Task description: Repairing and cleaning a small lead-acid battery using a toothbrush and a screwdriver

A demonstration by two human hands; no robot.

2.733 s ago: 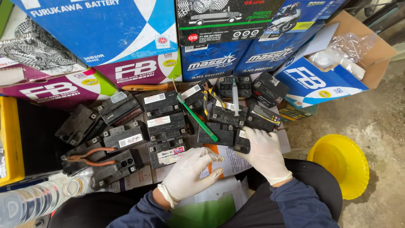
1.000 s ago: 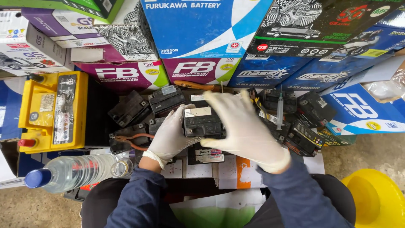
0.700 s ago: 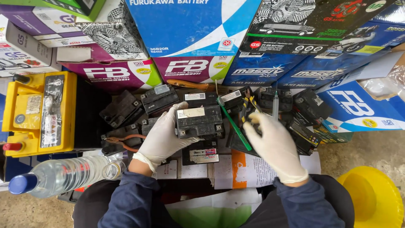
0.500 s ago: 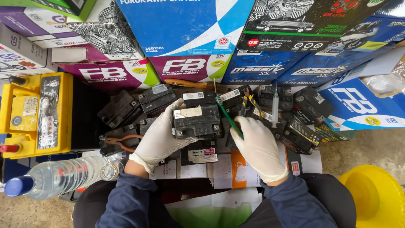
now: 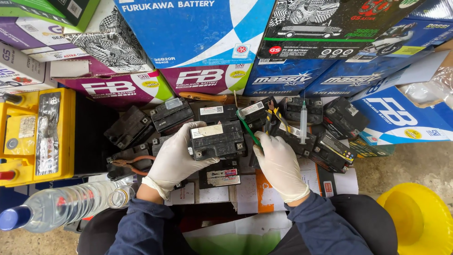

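My left hand [image 5: 177,153], in a white glove, grips the left side of a small black battery [image 5: 218,140] with a pale label on top, holding it just above the pile of similar black batteries [image 5: 165,115]. My right hand [image 5: 280,163], also gloved, is closed around the handle end of a green toothbrush [image 5: 247,127], whose bristled head points up and left beside the held battery's right edge. Dark blue sleeves cover both forearms.
Stacked battery boxes [image 5: 203,38] wall the back. A yellow battery [image 5: 35,137] stands at left. A plastic water bottle [image 5: 56,208] lies lower left beside red-handled pliers [image 5: 130,163]. A syringe [image 5: 303,120] rests on the batteries. A yellow funnel [image 5: 420,222] sits lower right. Papers [image 5: 255,191] lie underneath.
My right hand left the top of the held battery, moved right and took up the green toothbrush. My left hand kept hold of the battery throughout.
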